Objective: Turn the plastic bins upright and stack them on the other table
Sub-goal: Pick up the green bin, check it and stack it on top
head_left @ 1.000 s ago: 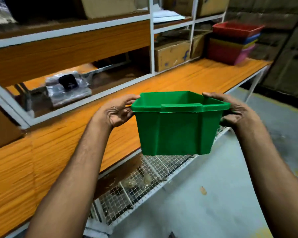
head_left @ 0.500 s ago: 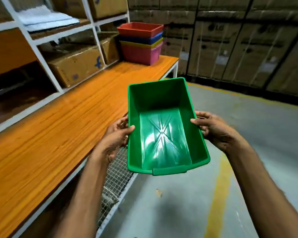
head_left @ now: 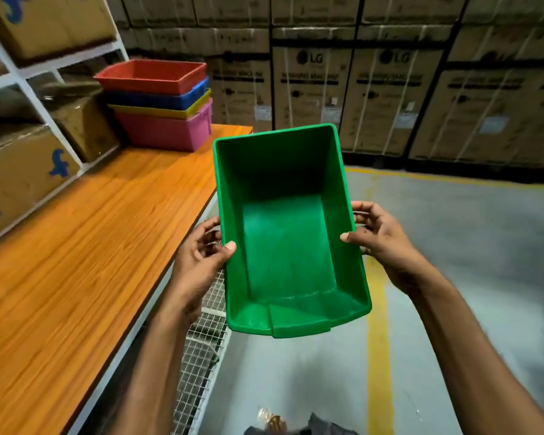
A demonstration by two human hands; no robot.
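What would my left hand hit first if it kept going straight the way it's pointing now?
The green rectangular plastic bin: the left hand grips its left wall, thumb over the rim. Depth past the bin is unclear, but the stack of coloured plastic bins seems farther ahead and leftward.

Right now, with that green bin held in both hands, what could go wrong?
1. The left hand and right hand grip the green bin only by its side rims, over the floor; a slip could drop it.
2. The stack on the table is already four bins high, and its red bin looks offset; another might sit crooked.
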